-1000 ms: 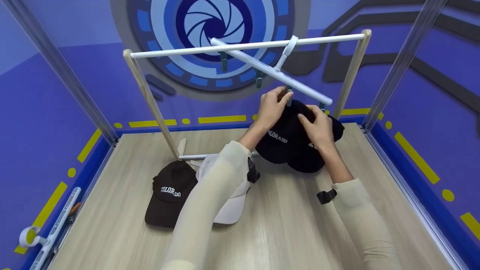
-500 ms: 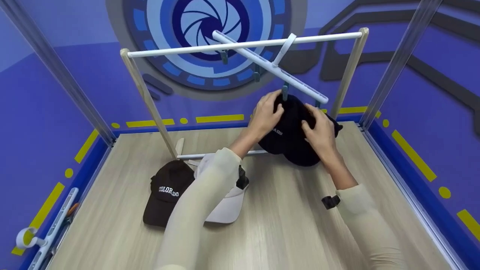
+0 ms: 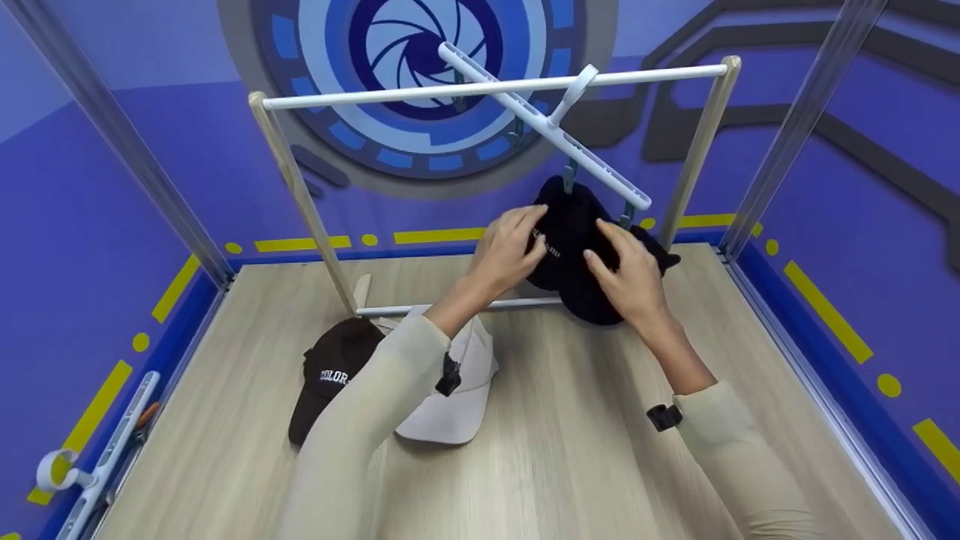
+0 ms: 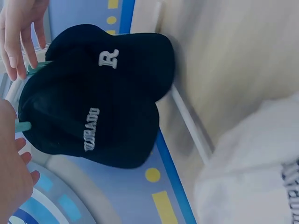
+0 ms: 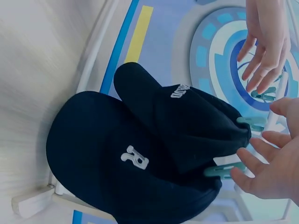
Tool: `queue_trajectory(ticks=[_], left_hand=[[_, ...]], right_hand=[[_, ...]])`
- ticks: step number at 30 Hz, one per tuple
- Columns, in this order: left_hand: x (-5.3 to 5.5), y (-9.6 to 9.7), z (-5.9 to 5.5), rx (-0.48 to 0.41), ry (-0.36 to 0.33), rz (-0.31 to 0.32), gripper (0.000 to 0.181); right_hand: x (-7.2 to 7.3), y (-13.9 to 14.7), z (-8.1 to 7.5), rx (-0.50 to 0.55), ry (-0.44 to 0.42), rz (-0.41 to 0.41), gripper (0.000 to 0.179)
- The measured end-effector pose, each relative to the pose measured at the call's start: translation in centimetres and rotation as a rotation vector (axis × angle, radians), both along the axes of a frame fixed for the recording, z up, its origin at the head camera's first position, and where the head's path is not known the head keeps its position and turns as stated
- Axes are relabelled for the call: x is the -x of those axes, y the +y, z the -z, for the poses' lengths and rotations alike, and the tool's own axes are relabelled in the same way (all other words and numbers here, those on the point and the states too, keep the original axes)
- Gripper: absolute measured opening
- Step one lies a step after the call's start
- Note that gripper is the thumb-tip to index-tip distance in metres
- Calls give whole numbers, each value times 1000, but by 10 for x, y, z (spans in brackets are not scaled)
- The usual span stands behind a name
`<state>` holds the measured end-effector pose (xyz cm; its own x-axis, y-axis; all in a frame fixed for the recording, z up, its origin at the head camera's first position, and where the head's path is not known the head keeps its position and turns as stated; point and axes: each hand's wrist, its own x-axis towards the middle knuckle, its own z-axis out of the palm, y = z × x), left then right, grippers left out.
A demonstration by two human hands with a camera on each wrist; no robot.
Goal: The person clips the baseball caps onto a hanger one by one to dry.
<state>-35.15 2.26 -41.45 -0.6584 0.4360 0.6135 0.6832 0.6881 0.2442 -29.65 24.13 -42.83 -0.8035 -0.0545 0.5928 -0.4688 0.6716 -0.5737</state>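
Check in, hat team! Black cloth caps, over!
Left hand, right hand holding nothing. Word-lettered black cap, R-lettered black cap: both hanging from green clips on white bar hanger. Nothing visibly blocking.

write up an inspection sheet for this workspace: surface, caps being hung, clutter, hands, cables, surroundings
Surface: wood-grain tabletop; brown cap and light cap lie on it, close together.
Job's things: two dark caps, one marked R, hang by green clips from a white hanger on a rack.
Clutter: second hanger at the left edge, orange item beside it, too small to identify.
Hands: left hand and right hand near the dark caps, fingers loosely extended, gripping nothing.
Cables: nothing seen.
Surroundings: blue-purple printed walls with yellow markings; metal corner posts.
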Motion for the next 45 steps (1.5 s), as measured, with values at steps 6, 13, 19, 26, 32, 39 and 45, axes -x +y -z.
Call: queue_trajectory(ticks=[6, 13, 19, 26, 32, 39, 45], left_hand=[[-8, -26, 11, 59, -24, -18, 44], [-18, -55, 26, 96, -56, -12, 44], [-27, -77, 39, 116, -35, -8, 43], [-39, -101, 56, 127, -98, -39, 43], [-44, -119, 69, 130, -136, -79, 44], [-48, -135, 87, 116, -150, -113, 41], [-51, -143, 98, 97, -172, -152, 40]], right_hand=[[-3, -11, 8, -3, -27, -13, 51], [-6, -24, 18, -5, -46, -41, 50], [-6, -38, 28, -11, -62, -76, 48], [-7, -56, 39, -1, -85, -112, 47], [-7, -70, 49, 11, -110, -141, 47], [-7, -86, 63, 45, -153, -176, 45], [-3, -103, 79, 60, -151, -191, 41]])
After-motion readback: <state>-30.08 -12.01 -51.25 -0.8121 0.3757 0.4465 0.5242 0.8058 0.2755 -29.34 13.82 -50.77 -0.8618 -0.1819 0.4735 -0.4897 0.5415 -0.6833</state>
